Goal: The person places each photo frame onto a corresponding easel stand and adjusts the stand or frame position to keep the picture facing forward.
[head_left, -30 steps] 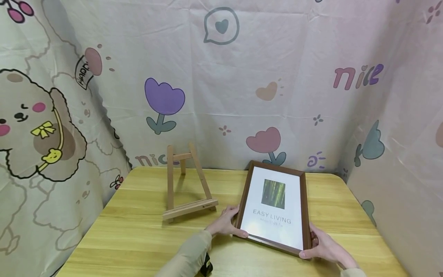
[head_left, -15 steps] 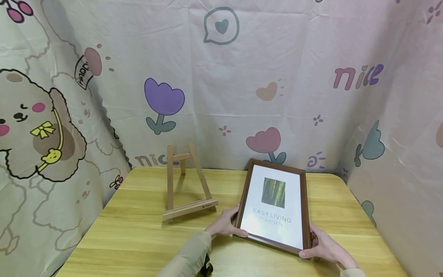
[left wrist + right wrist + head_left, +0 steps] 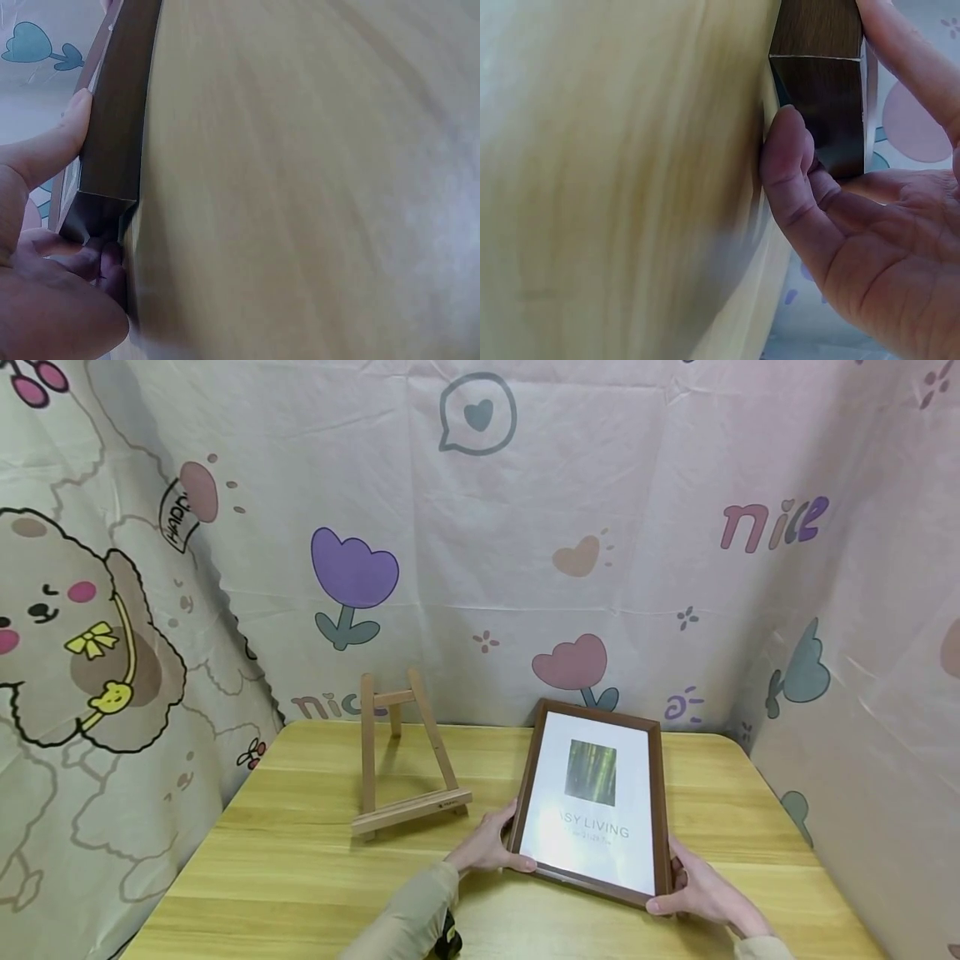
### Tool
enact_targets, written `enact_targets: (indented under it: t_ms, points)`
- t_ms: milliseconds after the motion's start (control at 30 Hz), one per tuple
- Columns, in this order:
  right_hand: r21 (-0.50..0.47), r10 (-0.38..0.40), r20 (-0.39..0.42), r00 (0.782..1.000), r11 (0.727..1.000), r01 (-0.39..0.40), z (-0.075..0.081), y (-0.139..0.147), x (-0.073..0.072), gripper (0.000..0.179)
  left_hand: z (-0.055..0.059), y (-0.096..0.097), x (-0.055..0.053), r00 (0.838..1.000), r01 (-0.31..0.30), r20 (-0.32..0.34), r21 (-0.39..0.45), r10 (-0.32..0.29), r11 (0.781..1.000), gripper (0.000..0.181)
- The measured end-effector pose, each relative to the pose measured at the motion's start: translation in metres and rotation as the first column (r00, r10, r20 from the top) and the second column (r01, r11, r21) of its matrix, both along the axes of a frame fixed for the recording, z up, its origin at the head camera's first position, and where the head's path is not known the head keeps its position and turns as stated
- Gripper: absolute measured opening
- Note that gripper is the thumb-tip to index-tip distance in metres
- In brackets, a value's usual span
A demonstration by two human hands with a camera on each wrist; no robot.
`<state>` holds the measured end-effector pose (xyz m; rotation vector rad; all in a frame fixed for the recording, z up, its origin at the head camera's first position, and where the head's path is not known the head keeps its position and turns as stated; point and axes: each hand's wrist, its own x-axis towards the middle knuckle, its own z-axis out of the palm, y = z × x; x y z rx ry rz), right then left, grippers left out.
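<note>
A brown-framed picture (image 3: pixel 592 802) with a small forest print and lettering on white leans back at the table's right half, glare over its lower part. My left hand (image 3: pixel 487 847) grips its lower left corner, thumb over the front edge. At the lower right corner my right hand (image 3: pixel 701 889) holds it the same way. In the left wrist view the picture frame's dark side (image 3: pixel 116 112) lies between thumb and curled fingers (image 3: pixel 109 262). The right wrist view has fingers (image 3: pixel 787 150) tucked behind the dark frame corner (image 3: pixel 825 97), close to the tabletop.
Left of the picture a small wooden easel (image 3: pixel 412 810) stands on the wood-grain table (image 3: pixel 300 860), its ledge facing front. A patterned cloth (image 3: pixel 480 527) hangs behind and at both sides. A small black object (image 3: pixel 448 939) shows beside the left sleeve at the front.
The picture's top edge has risen slightly, so it stands a little steeper, and glare now covers part of the lettering. Both hands keep their hold at the lower corners; the easel stays put.
</note>
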<state>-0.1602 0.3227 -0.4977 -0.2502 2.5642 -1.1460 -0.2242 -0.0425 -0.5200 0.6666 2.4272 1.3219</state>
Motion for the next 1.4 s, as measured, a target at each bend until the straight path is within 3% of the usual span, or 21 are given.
enact_targets:
  t_ms: [233,567,967,1400]
  points:
    - [0.063,-0.050,-0.015,0.999,0.997,0.051,0.004,-0.003,0.000,0.123,0.000,0.003,-0.003,1.000,0.003,-0.025,0.011,-0.003,1.000,0.112]
    - [0.063,-0.098,-0.001,0.995,0.993,0.098,0.003,-0.011,0.001,0.129,-0.003,0.002,-0.002,0.999,-0.018,-0.042,0.039,0.020,0.999,0.112]
    - [-0.098,-0.083,0.005,0.997,0.992,0.083,0.002,-0.013,-0.003,0.133,-0.003,0.004,0.001,0.996,-0.041,-0.079,0.095,0.048,0.995,0.111]
    - [-0.149,-0.101,-0.061,0.993,0.985,0.091,0.001,-0.015,-0.005,0.135,-0.002,0.004,0.004,0.990,-0.066,-0.118,0.110,0.079,0.992,0.110]
